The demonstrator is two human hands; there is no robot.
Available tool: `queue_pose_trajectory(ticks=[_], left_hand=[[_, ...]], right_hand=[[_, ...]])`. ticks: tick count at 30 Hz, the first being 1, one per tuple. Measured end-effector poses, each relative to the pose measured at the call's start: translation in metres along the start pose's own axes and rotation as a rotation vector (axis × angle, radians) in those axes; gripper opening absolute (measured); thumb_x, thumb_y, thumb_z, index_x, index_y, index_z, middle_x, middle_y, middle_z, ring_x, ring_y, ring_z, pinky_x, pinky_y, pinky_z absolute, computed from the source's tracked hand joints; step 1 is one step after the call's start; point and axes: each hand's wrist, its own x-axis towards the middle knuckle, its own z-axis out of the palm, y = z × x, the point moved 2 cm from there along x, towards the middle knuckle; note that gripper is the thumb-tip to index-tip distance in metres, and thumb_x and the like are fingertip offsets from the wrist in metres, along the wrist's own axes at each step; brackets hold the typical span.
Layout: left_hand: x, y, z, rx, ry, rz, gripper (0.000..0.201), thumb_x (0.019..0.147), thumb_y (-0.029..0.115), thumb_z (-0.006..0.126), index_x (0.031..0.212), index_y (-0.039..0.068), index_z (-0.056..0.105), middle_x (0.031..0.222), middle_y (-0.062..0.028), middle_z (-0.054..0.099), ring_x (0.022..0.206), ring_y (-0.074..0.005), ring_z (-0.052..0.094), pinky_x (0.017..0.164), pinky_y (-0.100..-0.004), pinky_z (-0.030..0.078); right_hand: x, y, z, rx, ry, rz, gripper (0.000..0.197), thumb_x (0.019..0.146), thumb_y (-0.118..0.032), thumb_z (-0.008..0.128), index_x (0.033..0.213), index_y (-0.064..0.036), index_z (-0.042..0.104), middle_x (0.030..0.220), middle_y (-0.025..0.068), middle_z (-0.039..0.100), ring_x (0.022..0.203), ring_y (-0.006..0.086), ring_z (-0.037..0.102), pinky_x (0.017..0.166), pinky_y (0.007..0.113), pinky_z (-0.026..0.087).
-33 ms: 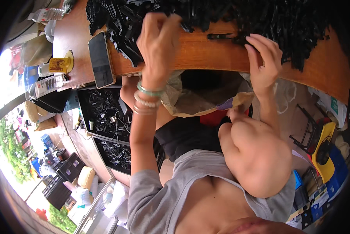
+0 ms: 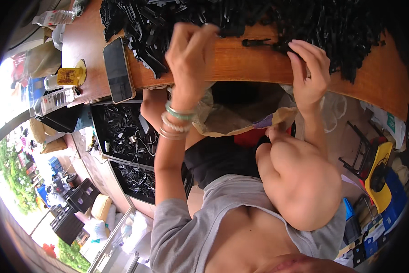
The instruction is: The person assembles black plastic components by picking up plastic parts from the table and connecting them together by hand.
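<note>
Black plastic parts [image 2: 323, 27] lie in a broad heap across the desk [image 2: 232, 63], leaving a bare strip along its near edge. One single part [image 2: 256, 42] lies on that strip, between the hands. Left hand [image 2: 188, 59] is over the strip beside the heap, fingers curled and blurred; whether they clamp anything I cannot tell. Right hand [image 2: 313, 77] is at the near edge, thumb and forefinger apart, their tips close to the heap. A phone [image 2: 118, 70] lies by the desk's near left corner, and an open bag [image 2: 234, 123] sits below the near edge
</note>
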Motion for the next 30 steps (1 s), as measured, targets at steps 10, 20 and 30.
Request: queue_pose_trajectory(ticks=[10, 20, 30], left_hand=[[-0.054, 0.039, 0.004, -1.583, -0.408, -0.967, 0.021, 0.097, 0.008, 0.05, 0.109, -0.006, 0.06, 0.11, -0.0141, 0.066, 0.091, -0.0157, 0.065, 0.076, -0.0257, 0.052], [-0.05, 0.039, -0.004, -0.904, -0.602, -0.794, 0.036, 0.095, 0.006, 0.046, 0.127, -0.011, 0.051, 0.115, -0.0172, 0.064, 0.102, -0.0198, 0.063, 0.089, -0.0309, 0.052], [-0.051, 0.06, -0.005, -0.506, -0.499, -0.351, 0.035, 0.083, 0.002, 0.065, 0.115, -0.005, 0.056, 0.085, -0.0221, 0.065, 0.077, -0.0365, 0.066, 0.065, -0.0367, 0.052]], right_hand=[[-0.005, -0.029, -0.005, 0.841, -0.515, 0.267, 0.025, 0.077, 0.012, 0.065, 0.099, -0.0003, 0.071, 0.085, 0.0087, 0.06, 0.077, 0.0171, 0.064, 0.065, 0.024, 0.056], [-0.008, -0.033, -0.005, 0.624, -0.422, 0.13, 0.024, 0.075, 0.009, 0.068, 0.097, -0.0011, 0.066, 0.086, 0.0114, 0.064, 0.075, 0.0245, 0.064, 0.062, 0.03, 0.053], [-0.014, -0.032, -0.009, 0.61, -0.346, 0.146, 0.027, 0.071, 0.008, 0.072, 0.096, -0.0004, 0.066, 0.087, 0.0123, 0.065, 0.076, 0.024, 0.064, 0.064, 0.031, 0.053]])
